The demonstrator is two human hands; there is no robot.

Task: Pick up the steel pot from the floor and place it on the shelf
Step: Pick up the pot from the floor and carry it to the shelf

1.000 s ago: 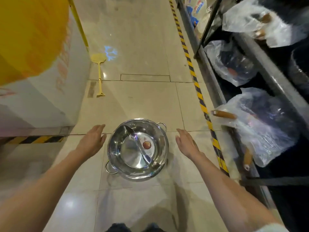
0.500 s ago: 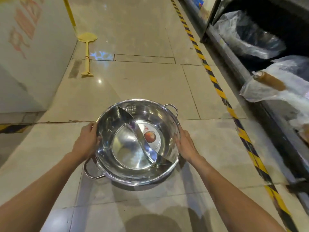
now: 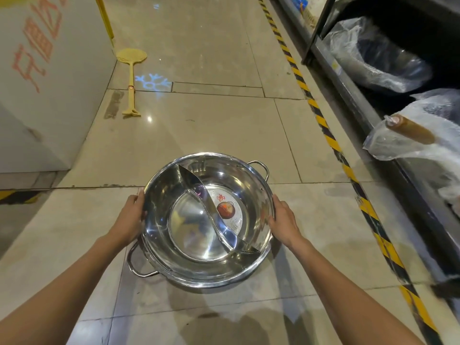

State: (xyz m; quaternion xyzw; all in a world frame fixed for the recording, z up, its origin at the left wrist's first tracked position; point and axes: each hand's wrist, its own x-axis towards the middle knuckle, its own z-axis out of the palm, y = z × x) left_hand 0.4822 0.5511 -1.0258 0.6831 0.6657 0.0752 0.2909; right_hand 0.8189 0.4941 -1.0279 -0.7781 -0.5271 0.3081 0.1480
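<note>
The steel pot point(image 3: 189, 227) is a wide shiny bowl with an S-shaped divider, a round sticker inside and two loop handles. It sits in the middle of the head view, over the tiled floor. My left hand point(image 3: 130, 216) grips its left rim and my right hand point(image 3: 282, 217) grips its right rim. Whether its base still touches the floor cannot be told. The dark metal shelf point(image 3: 348, 93) runs along the right side.
Plastic-wrapped cookware point(image 3: 378, 53) and a wrapped pan with a wooden handle point(image 3: 410, 130) fill the shelf. Yellow-black tape point(image 3: 321, 120) marks the floor beside it. A yellow plastic skimmer point(image 3: 131, 78) lies on the floor by a white cabinet point(image 3: 42, 83) at left.
Both hands moved in from beside the pot and closed on its rim. The pot now looks larger and nearer the camera.
</note>
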